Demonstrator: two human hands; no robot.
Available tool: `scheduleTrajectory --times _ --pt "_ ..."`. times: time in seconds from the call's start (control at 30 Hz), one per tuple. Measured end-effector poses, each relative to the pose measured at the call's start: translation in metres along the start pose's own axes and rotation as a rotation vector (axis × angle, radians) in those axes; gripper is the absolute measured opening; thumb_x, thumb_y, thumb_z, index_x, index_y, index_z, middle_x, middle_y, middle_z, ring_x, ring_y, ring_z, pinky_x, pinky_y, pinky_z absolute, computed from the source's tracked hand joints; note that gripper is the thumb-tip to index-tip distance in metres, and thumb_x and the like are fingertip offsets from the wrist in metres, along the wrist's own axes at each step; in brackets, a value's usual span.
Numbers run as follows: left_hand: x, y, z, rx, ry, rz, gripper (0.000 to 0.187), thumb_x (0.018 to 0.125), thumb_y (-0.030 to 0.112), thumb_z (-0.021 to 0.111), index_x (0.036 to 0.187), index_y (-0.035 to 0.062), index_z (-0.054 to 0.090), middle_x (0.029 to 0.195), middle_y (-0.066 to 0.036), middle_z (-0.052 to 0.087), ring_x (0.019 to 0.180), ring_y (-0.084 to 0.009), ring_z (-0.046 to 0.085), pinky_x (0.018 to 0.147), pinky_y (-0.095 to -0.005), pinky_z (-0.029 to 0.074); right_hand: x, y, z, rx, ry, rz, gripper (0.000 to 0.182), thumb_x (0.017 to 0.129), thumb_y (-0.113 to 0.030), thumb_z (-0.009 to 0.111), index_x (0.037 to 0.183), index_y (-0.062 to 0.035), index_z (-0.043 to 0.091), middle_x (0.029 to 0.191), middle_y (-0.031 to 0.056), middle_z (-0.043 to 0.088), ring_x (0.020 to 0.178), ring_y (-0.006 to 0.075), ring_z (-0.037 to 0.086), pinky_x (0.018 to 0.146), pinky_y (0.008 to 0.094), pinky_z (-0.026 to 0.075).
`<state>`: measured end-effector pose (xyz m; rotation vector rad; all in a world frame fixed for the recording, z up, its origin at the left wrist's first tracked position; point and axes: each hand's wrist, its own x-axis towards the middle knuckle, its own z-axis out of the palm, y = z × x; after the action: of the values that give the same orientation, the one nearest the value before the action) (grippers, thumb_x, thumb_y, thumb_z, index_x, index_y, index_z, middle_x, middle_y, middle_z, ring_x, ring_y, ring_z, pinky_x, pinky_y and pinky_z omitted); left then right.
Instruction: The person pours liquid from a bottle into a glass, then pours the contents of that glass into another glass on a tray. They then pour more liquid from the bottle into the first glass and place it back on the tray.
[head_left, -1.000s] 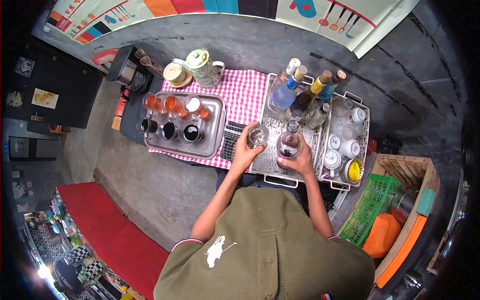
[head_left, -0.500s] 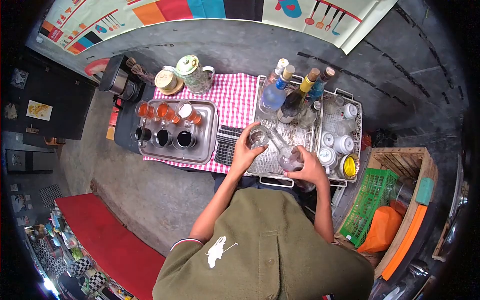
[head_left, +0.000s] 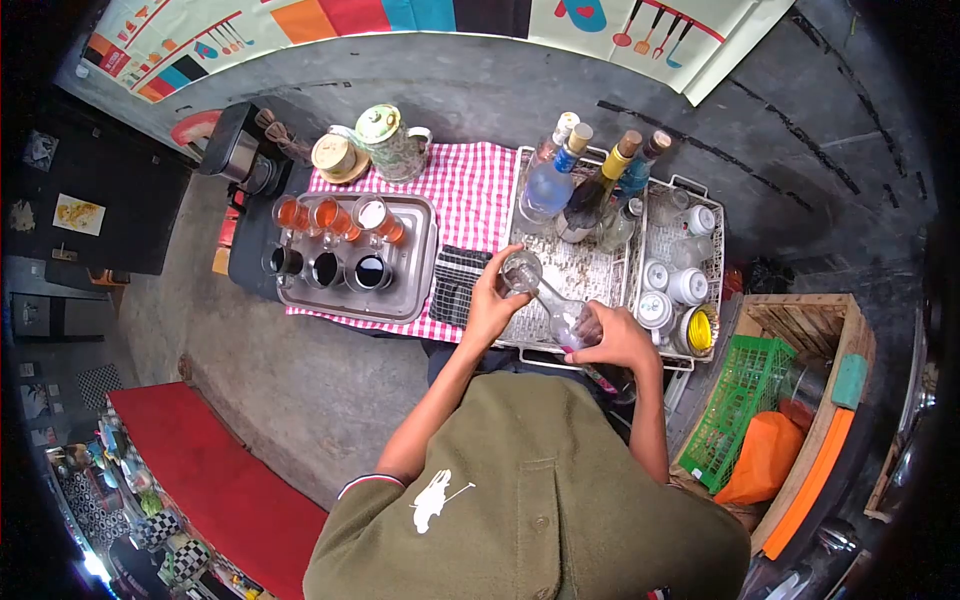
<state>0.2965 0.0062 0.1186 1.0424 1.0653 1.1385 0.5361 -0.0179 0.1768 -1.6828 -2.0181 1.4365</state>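
Since a second ago: clear glass bottle with dark liquid (head_left: 568, 318) went from upright to steeply tilted, neck now at the rim of the small clear drinking glass (head_left: 520, 270); the glass has barely shifted.

Left to right:
- Left hand (head_left: 492, 305) is wrapped round the glass from below-left, fingers closed on its side, holding it above the white wire rack (head_left: 560, 265). Left of that hand: a dark folded cloth (head_left: 455, 285), then a steel tray of filled glasses (head_left: 415, 290) on the red-checked tablecloth (head_left: 470, 185).
- Key relation: the bottle's long axis runs diagonally, base low by the right hand, mouth up-left and touching or just over the glass rim; can't tell which. The glass lies up-left of the right hand, along the bottle's own axis.
- Right hand (head_left: 618, 340) is clamped over the bottle's lower body, fingers curled on top.
- Beyond both hands: upright bottles (head_left: 575, 185) at the rack's far end. Right of the right hand: white cups (head_left: 675, 285) in a second rack.
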Motion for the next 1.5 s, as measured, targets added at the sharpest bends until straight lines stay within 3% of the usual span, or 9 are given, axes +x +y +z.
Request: scheduleTrajectory --times 0.73,1.5 --pt "-0.005 -0.011 0.004 0.057 0.062 0.075 0.072 0.068 -0.014 0.068 0.135 0.0065 0.054 0.136 -0.007 0.053 0.123 -0.0189 0.052 0.103 -0.0324 0.043 0.0 0.001 -0.003 -0.12 -0.052 0.041 0.07 0.055 -0.054 0.087 0.089 0.0026 0.063 0.076 0.0175 0.066 0.071 0.0308 0.066 0.067 0.0392 0.05" --pt "-0.003 -0.02 0.003 0.183 0.07 0.106 0.071 0.067 -0.01 0.07 0.135 0.0046 0.054 0.132 -0.007 0.054 0.119 -0.0175 0.054 0.102 -0.031 0.043 0.003 0.002 -0.005 -0.173 -0.083 0.052 0.071 0.055 -0.06 0.086 0.08 0.002 0.061 0.068 0.0151 0.061 0.064 0.0283 0.061 0.06 0.0397 0.046"
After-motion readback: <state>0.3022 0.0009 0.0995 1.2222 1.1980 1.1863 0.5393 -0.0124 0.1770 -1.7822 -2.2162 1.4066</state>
